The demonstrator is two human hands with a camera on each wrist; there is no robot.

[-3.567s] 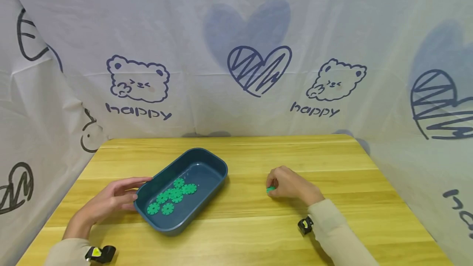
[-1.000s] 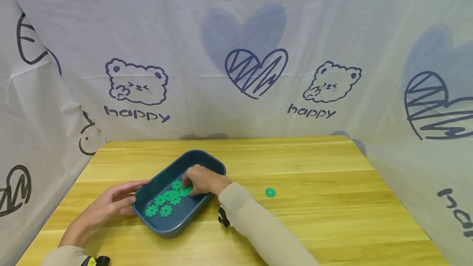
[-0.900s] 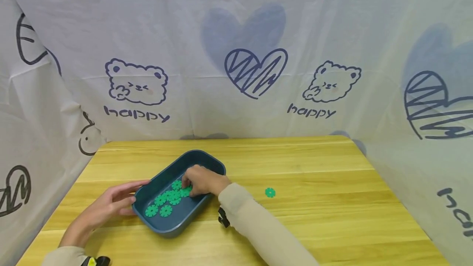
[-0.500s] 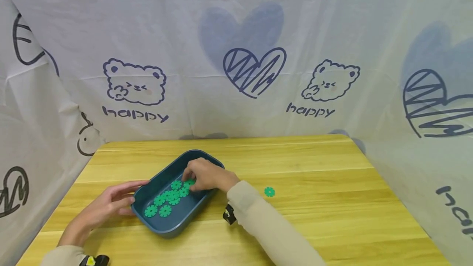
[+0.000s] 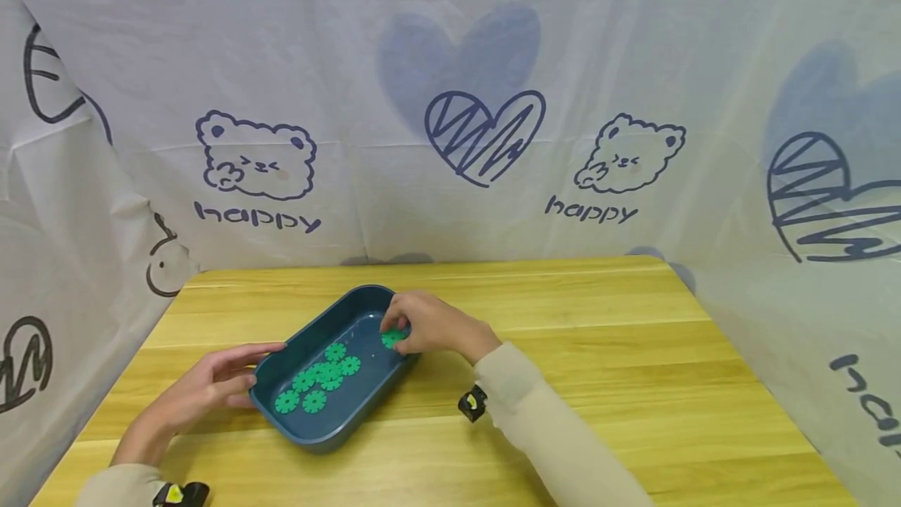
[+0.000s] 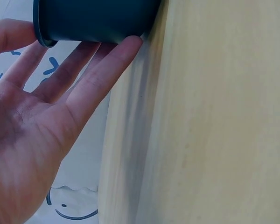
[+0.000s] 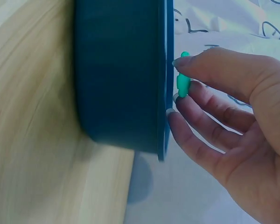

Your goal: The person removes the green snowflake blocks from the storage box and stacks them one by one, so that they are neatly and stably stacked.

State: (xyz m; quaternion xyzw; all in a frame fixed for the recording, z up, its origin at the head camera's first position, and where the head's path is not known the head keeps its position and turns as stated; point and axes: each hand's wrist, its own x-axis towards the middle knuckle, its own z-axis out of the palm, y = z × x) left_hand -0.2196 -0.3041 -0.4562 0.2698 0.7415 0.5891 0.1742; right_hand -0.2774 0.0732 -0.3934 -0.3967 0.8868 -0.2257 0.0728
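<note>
My right hand [image 5: 429,323] pinches a green notched plastic disc [image 5: 392,337] between thumb and fingers, over the right end of a dark blue tub [image 5: 366,409]. The right wrist view catches this disc [image 7: 183,84] edge-on, level with the tub's rim [image 7: 164,112]. Several similar green discs [image 5: 314,401] lie loosely in the tub, some overlapping, toward its left end. At that end my left hand [image 5: 197,390] rests against the tub's corner. Its fingers [image 6: 102,84] stretch out straight along the outer wall, with the thumb at the rim.
The tub stands on a yellow wood-grain table [image 5: 450,452]. Behind and beside the table hangs a pale cloth [image 5: 366,61] printed with hearts and bears. My right sleeve [image 5: 542,405] covers the table spot where a single green disc lay.
A green disc was left on the table at right. My right hand then reached into the tub, picked a disc from the group and moved it right, toward the rim. The left hand stayed put.
</note>
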